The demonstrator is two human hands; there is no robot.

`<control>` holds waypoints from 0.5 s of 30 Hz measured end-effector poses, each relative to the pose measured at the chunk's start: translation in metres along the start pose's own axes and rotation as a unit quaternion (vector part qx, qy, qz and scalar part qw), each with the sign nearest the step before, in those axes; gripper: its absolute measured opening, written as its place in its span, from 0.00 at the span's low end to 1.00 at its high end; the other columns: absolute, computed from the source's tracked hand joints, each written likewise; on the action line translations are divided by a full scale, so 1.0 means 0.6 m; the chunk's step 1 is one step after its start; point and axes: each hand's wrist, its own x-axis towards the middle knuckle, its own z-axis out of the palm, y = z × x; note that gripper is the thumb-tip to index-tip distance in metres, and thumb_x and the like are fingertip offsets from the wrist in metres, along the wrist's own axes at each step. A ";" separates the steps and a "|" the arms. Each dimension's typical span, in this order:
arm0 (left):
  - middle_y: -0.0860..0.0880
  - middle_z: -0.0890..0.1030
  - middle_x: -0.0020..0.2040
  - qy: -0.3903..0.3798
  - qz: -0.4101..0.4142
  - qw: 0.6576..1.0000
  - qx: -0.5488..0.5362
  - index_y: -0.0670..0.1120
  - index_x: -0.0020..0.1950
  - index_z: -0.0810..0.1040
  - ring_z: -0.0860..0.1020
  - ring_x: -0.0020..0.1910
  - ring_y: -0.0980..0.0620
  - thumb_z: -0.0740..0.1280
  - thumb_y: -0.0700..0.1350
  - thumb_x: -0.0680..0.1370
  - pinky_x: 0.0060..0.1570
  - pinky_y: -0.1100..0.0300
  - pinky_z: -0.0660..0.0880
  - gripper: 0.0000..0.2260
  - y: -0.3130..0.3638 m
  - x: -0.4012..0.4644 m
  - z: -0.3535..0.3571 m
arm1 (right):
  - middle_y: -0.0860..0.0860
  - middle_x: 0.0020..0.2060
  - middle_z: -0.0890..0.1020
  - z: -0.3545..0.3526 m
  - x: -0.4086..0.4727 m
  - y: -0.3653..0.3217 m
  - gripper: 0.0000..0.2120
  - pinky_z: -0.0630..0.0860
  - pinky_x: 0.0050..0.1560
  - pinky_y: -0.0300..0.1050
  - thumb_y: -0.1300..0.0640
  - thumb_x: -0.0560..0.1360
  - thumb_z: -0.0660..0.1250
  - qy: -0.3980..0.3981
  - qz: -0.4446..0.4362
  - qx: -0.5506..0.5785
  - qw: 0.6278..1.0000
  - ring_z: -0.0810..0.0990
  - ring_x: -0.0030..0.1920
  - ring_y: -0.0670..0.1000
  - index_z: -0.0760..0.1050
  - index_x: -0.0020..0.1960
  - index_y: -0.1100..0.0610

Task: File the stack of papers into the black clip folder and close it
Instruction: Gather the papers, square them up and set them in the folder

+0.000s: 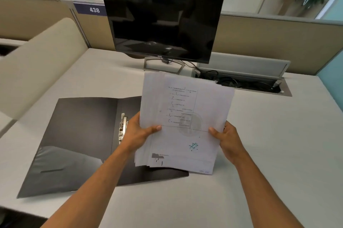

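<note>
Both hands (182, 137) grip paper stack (185, 116) over open folder (78, 140).

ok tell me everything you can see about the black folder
The black clip folder lies open and flat on the pale grey desk, inside faces up. It looks like matte plastic. The left cover has a slanted pocket in its lower part. A silver metal clip runs along the spine. The right cover is mostly hidden behind the stack of white printed papers, which the left hand and the right hand hold by its side edges. No paper is filed in it yet.
</note>
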 end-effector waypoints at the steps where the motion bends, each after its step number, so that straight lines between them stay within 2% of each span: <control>1: 0.57 0.84 0.50 0.006 0.013 1.000 -0.011 0.52 0.56 0.76 0.83 0.50 0.54 0.80 0.46 0.62 0.40 0.62 0.80 0.25 0.002 0.003 -0.007 | 0.53 0.54 0.84 0.011 0.003 -0.009 0.15 0.81 0.50 0.49 0.61 0.72 0.69 0.002 -0.017 -0.009 1.000 0.83 0.52 0.54 0.76 0.59 0.56; 3: 0.54 0.84 0.53 0.022 0.037 0.999 -0.031 0.48 0.58 0.77 0.83 0.52 0.52 0.80 0.44 0.63 0.44 0.60 0.80 0.26 0.010 0.007 -0.019 | 0.52 0.53 0.84 0.030 0.010 -0.029 0.16 0.81 0.48 0.46 0.59 0.72 0.69 0.000 -0.050 -0.024 0.998 0.83 0.51 0.53 0.76 0.60 0.57; 9: 0.50 0.81 0.57 0.046 0.126 0.990 -0.050 0.52 0.60 0.77 0.79 0.58 0.48 0.78 0.45 0.68 0.48 0.55 0.81 0.22 0.033 0.010 -0.040 | 0.47 0.50 0.84 0.068 0.019 -0.072 0.13 0.80 0.42 0.40 0.54 0.72 0.69 0.008 -0.120 -0.046 0.992 0.83 0.49 0.50 0.78 0.56 0.51; 13: 0.53 0.80 0.55 0.070 0.117 0.990 -0.037 0.55 0.60 0.75 0.79 0.56 0.51 0.79 0.46 0.67 0.46 0.60 0.81 0.24 0.013 0.002 -0.052 | 0.42 0.50 0.84 0.078 0.012 -0.047 0.14 0.81 0.49 0.43 0.58 0.72 0.70 -0.006 -0.109 -0.096 0.989 0.82 0.51 0.46 0.76 0.56 0.46; 15: 0.52 0.80 0.56 0.069 0.100 0.992 -0.033 0.54 0.60 0.75 0.79 0.57 0.50 0.78 0.46 0.67 0.47 0.57 0.81 0.24 -0.002 -0.004 -0.056 | 0.42 0.50 0.84 0.079 0.007 -0.028 0.14 0.80 0.52 0.45 0.59 0.73 0.69 -0.009 -0.097 -0.106 0.990 0.82 0.51 0.45 0.76 0.56 0.46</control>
